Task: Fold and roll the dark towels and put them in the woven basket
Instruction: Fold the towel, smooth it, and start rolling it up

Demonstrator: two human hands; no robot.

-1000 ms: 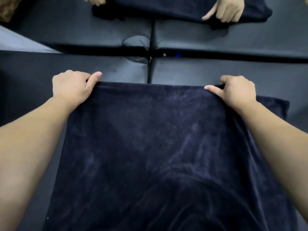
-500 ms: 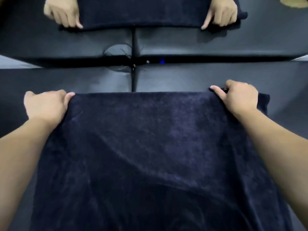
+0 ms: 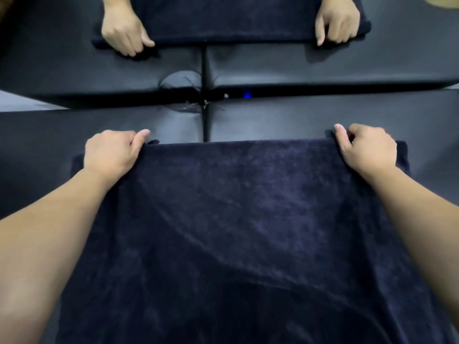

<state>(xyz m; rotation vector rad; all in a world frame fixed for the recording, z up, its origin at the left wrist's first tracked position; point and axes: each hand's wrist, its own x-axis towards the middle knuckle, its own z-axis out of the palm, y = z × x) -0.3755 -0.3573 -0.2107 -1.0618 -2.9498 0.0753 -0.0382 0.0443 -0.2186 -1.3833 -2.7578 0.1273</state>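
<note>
Hands grip the far edge of a dark towel (image 3: 248, 219) spread over the near side of the black table (image 3: 62, 135): left hand (image 3: 111, 152) closed on the fold near its left corner, right hand (image 3: 367, 150) pinching the right corner. Across the table, another person's hands (image 3: 124, 33) hold a second dark towel (image 3: 223, 18) by its edge.

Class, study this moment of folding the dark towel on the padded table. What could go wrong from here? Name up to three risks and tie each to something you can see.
1. The left hand and right hand grip only the far edge of the towel; a lower layer pokes out beside both, so the fold may end uneven.
2. Diagonal creases cross the cloth and could get rolled in.
3. The near end runs out of view, perhaps off the table, and might drag the towel.
</note>
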